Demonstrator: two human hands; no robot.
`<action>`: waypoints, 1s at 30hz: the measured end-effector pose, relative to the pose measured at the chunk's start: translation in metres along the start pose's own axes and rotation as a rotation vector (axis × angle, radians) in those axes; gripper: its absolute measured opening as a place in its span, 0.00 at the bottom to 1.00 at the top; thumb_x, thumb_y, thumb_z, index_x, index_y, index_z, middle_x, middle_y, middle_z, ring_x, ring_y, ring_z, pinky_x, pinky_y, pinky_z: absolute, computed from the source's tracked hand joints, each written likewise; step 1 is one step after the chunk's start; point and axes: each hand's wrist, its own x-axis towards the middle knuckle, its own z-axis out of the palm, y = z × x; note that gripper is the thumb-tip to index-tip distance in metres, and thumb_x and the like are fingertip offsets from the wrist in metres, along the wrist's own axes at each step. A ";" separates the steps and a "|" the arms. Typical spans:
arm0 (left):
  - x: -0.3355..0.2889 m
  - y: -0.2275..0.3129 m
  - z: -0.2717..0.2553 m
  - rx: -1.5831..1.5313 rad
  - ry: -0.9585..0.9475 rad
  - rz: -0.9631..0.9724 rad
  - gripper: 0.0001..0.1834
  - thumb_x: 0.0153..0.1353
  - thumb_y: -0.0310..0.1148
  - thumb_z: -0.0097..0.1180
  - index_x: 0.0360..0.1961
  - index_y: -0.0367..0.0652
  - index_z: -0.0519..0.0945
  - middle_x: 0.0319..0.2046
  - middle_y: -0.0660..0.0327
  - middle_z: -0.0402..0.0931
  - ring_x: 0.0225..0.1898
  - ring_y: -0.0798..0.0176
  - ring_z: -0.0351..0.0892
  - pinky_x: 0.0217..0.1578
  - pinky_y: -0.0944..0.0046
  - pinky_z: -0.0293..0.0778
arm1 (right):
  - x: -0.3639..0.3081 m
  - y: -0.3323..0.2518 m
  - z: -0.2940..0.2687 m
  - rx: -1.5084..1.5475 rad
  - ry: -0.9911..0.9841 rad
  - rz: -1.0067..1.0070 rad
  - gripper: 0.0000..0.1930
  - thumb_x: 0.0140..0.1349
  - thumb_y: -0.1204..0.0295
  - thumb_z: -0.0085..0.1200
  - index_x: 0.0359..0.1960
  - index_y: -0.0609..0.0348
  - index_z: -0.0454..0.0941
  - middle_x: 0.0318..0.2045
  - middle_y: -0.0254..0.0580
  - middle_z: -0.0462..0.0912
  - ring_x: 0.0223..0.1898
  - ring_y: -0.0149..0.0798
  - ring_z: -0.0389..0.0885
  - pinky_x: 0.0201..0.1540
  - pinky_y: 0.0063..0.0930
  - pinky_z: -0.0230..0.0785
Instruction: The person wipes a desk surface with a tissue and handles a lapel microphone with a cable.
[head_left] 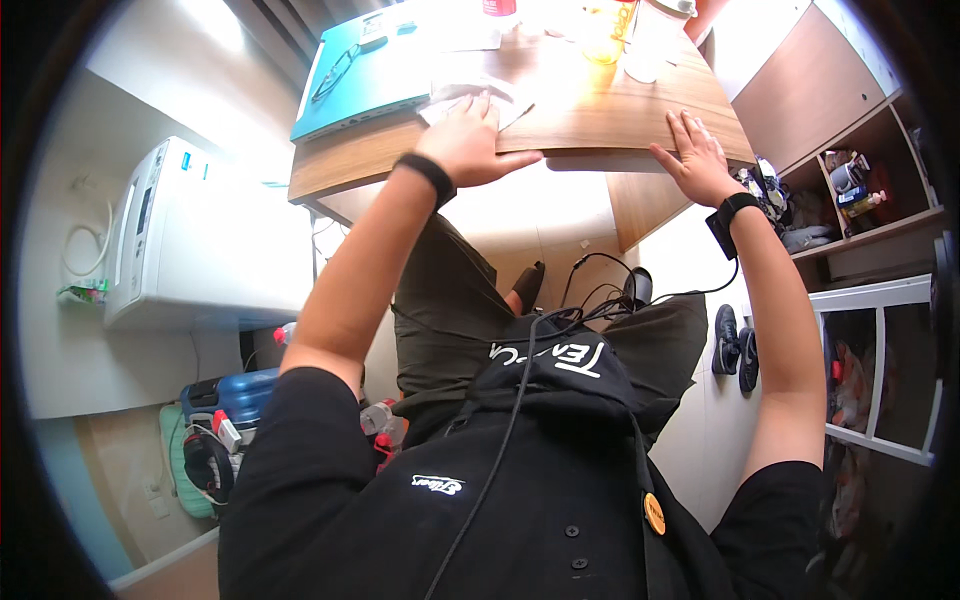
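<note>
My left hand (466, 142) lies flat with fingers stretched forward and thumb out to the side. Its fingers are on a crumpled white tissue or cloth (511, 101) near the front edge of the wooden table (580, 128). Further right, my right hand (697, 160) rests on the same table edge, fingers spread and holding nothing. A flat teal case or device (385, 88) is left of my left hand, with a pair of dark-framed glasses (337, 73) on top.
At the table's far right stand a yellow see-through container (604, 38) and a clear lidded cup (652, 45). Black cables (590, 312) hang over my lap. A white appliance (205, 240) stands left; shelves (868, 225) and dark shoes (727, 340) are right.
</note>
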 end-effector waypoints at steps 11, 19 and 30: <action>0.111 -0.019 -0.035 -0.294 -0.249 -0.101 0.56 0.53 0.82 0.42 0.54 0.35 0.81 0.41 0.48 0.83 0.44 0.57 0.81 0.45 0.58 0.78 | 0.003 -0.010 -0.006 0.074 -0.083 0.031 0.48 0.66 0.30 0.33 0.77 0.52 0.48 0.77 0.53 0.46 0.78 0.51 0.40 0.76 0.50 0.34; 0.134 -0.025 -0.020 -0.220 -0.209 -0.075 0.46 0.59 0.75 0.45 0.47 0.36 0.81 0.47 0.48 0.80 0.47 0.55 0.79 0.48 0.58 0.76 | 0.001 -0.005 -0.009 0.061 -0.109 0.067 0.47 0.65 0.29 0.32 0.77 0.47 0.45 0.77 0.51 0.42 0.78 0.51 0.38 0.76 0.48 0.31; 0.086 -0.005 -0.026 0.038 -0.165 0.200 0.36 0.68 0.62 0.47 0.52 0.35 0.80 0.57 0.47 0.73 0.60 0.48 0.71 0.63 0.56 0.67 | 0.006 -0.001 -0.004 0.041 -0.091 0.052 0.47 0.65 0.29 0.32 0.77 0.48 0.45 0.77 0.53 0.44 0.78 0.52 0.39 0.76 0.47 0.32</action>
